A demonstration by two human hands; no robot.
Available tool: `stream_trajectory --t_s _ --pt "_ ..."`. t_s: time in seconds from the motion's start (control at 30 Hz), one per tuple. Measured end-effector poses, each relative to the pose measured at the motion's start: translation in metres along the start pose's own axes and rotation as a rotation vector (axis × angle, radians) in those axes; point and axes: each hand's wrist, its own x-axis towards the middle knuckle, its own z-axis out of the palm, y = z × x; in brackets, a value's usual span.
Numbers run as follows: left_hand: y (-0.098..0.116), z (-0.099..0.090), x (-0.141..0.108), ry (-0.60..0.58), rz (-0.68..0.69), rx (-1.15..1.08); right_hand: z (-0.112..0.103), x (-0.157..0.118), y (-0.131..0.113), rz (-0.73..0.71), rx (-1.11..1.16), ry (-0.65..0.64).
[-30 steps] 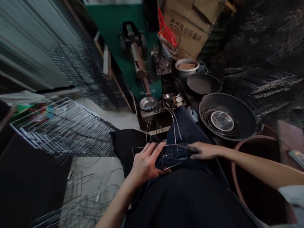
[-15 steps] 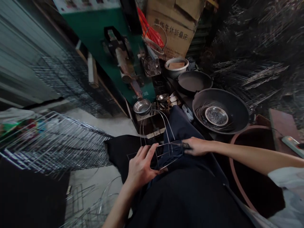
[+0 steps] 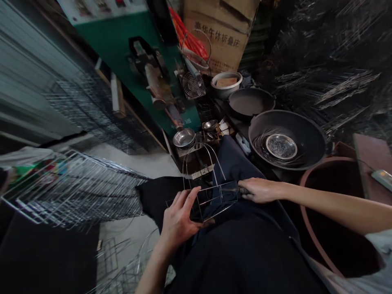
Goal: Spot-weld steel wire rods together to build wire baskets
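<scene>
A small wire rack (image 3: pixel 221 191) with tall curved loops rests over my lap. My left hand (image 3: pixel 181 214) grips its left part, thumb below and fingers over the upper wires. My right hand (image 3: pixel 259 190) is closed around the dark handle of a thin tool, whose narrow metal end reaches into the right side of the rack. Just beyond the loops is a small steel bowl (image 3: pixel 184 138) under the green machine (image 3: pixel 122 49).
Stacked wire racks (image 3: pixel 79 185) stand at left, with more wire pieces on the floor. A large black pan (image 3: pixel 309 141) holds wire rings and a small dish (image 3: pixel 281 146). A reddish-brown tub (image 3: pixel 306 220) is at right, a cardboard box (image 3: pixel 219 28) behind.
The view has shifted slightly. My right hand and the tool have moved a little to the right relative to my left hand, which keeps its hold on the rack.
</scene>
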Motion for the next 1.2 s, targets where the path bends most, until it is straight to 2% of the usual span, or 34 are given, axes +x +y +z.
stream_trajectory --t_s 0.13,0.27,0.47,0.57,0.63,0.77,0.87,0.97,1.07,1.2 --pt "0.0 0.0 0.001 -0.012 -0.001 -0.016 -0.002 0.0 0.002 0.004 0.027 0.002" --pt "0.0 -0.006 0.004 -0.044 -0.029 0.009 -0.007 0.006 -0.001 0.004 0.104 -0.07" --pt "0.012 -0.027 0.033 -0.22 0.101 0.252 -0.017 0.01 -0.014 -0.019 0.063 -0.016" --pt "0.02 -0.03 0.041 -0.307 0.074 0.311 -0.017 0.007 -0.021 0.004 0.006 0.006" --pt "0.023 -0.03 0.036 -0.31 0.042 0.331 -0.013 0.004 -0.023 0.009 -0.014 0.007" --pt "0.024 -0.031 0.019 -0.218 0.01 0.301 -0.019 -0.002 -0.029 0.025 -0.028 0.019" --pt "0.015 -0.036 0.017 -0.086 -0.047 0.276 -0.047 -0.003 -0.041 0.062 -0.087 0.116" --pt "0.0 -0.036 0.025 0.05 -0.125 0.276 -0.08 0.004 -0.058 0.05 -0.169 0.242" --pt "-0.012 -0.022 0.026 0.146 -0.201 0.277 -0.094 0.018 -0.067 0.041 -0.272 0.273" --pt "-0.021 0.013 0.009 0.192 -0.278 0.231 -0.086 0.041 -0.063 0.025 -0.317 0.179"
